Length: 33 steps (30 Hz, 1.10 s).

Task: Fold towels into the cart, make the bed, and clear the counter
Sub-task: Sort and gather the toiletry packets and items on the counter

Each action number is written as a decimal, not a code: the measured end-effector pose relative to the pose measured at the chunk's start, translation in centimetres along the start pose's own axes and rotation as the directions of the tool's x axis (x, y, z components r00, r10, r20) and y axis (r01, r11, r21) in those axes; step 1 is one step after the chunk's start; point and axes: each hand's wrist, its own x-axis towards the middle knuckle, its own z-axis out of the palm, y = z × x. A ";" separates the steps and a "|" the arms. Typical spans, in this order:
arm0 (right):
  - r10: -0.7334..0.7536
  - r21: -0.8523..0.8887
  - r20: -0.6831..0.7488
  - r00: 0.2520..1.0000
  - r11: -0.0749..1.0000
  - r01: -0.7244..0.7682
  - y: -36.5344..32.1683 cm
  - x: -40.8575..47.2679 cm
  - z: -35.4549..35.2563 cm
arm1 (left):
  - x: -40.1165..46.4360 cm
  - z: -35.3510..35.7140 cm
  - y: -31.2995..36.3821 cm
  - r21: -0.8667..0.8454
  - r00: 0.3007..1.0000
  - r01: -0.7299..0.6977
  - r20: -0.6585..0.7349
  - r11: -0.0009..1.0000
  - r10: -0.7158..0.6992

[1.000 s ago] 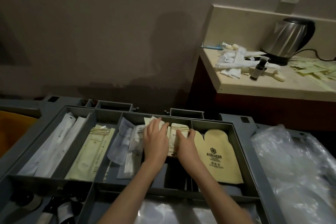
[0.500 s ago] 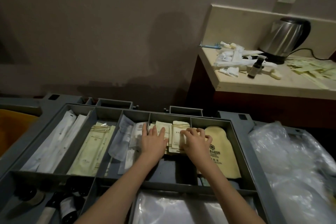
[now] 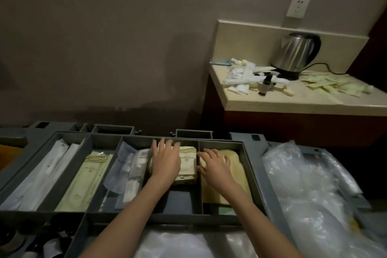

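Note:
The grey cart tray (image 3: 254, 165) has several compartments with wrapped amenities. A stack of small cream sachets (image 3: 187, 162) lies in the fourth compartment. My left hand (image 3: 165, 160) rests flat on the stack's left part, fingers spread. Just right of the divider, my right hand (image 3: 215, 166) lies palm down with its fingertips at the stack's right edge, over a cream mitt-shaped pack (image 3: 232, 159). On the counter (image 3: 272, 101) at the upper right lie white wrapped items (image 3: 240, 78), a small dark bottle (image 3: 264, 86) and yellow sachets (image 3: 335, 85).
A steel kettle (image 3: 296, 53) with its cord stands at the back of the counter, under a wall socket (image 3: 298, 6). Clear plastic bags (image 3: 310, 190) fill the cart's right side. Long white packs (image 3: 45, 174) and cream packs (image 3: 90, 176) fill the left compartments. Dark bottles sit at bottom left.
Both hands have slid a little towards the tray's far wall and flattened on the sachet stack, which now lies squared in its compartment. The camera has tilted up slightly.

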 end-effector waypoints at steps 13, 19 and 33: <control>0.046 -0.081 -0.091 0.995 0.995 -0.053 22.9 -6.5 -11.9 | 0.2 -1.3 26.4 -0.049 0.992 -0.118 -0.060 0.992 0.115; 0.045 -0.108 -0.048 0.998 0.993 -0.050 35.2 -10.6 -17.5 | -0.5 -1.1 39.8 -0.105 0.998 -0.056 0.010 0.993 0.058; 0.067 -0.068 0.017 0.998 0.996 -0.066 45.6 -10.9 -22.7 | 2.8 -2.3 52.0 -0.196 0.996 -0.070 0.040 0.978 0.080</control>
